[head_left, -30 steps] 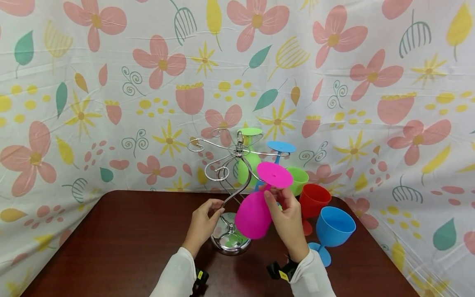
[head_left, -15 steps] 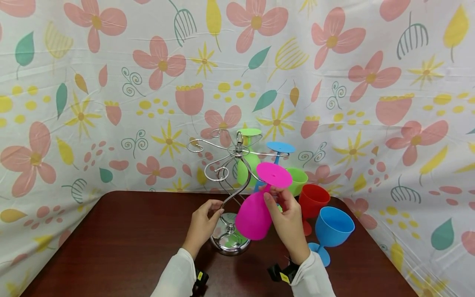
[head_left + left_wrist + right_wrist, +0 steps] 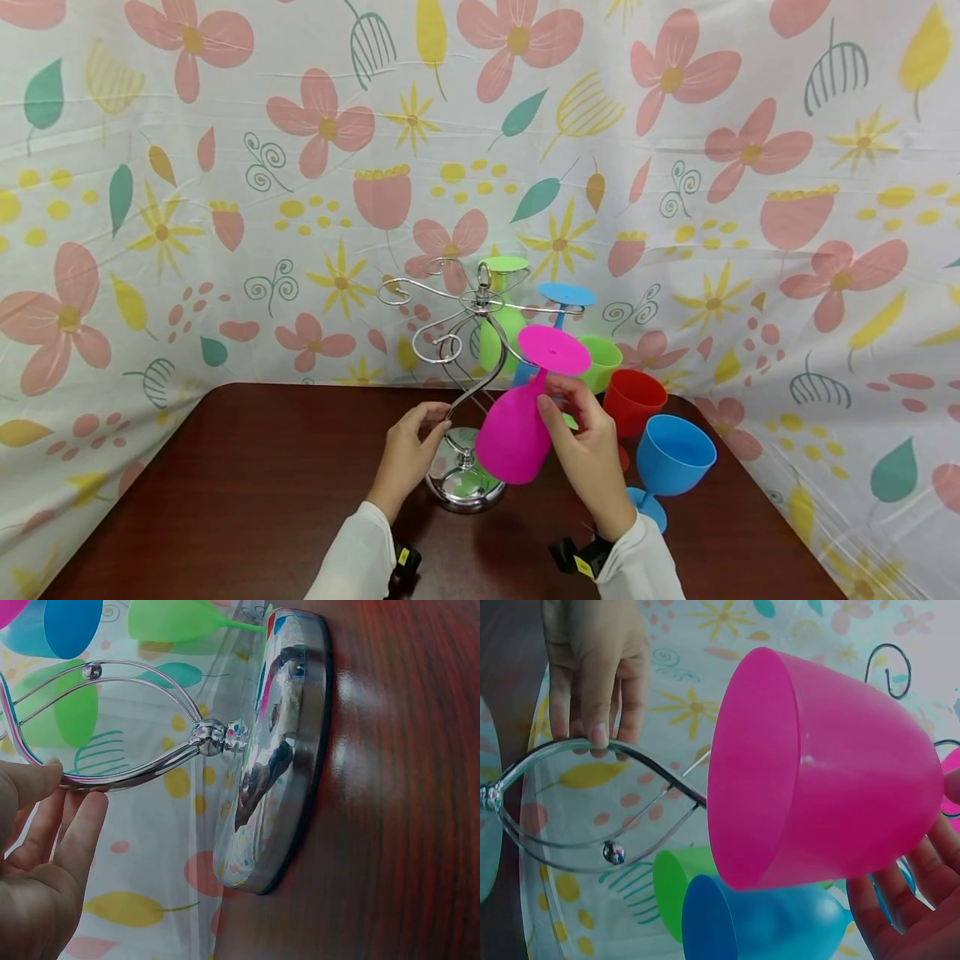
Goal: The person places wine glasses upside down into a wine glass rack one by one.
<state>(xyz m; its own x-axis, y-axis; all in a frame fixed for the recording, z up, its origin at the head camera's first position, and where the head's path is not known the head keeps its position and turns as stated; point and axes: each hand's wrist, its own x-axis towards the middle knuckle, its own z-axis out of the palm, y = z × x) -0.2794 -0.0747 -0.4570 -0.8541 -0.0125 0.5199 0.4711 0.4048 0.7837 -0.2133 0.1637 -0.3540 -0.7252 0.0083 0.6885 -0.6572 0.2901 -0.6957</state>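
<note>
A magenta plastic goblet is upside down at the right front of a chrome wine glass rack, its foot on top and its bowl tilted. My right hand holds it where the bowl meets the stem, thumb on the near side, fingers behind. One curled rack arm reaches the stem just under the foot; whether the hook bears it is hidden. With thumb and fingertips my left hand pinches the rack's curved rod, low on its left side. The left wrist view shows that grip above the round base.
Upside down on the rack's far side hang a light green goblet and a blue goblet. Upright on the table to the right stand a green goblet, a red goblet and a blue goblet. Flowered cloth hangs behind.
My right wrist has shifted slightly to the right, its fingers still at the magenta goblet. The goblet, the rack and my left hand stay nearly in place.
</note>
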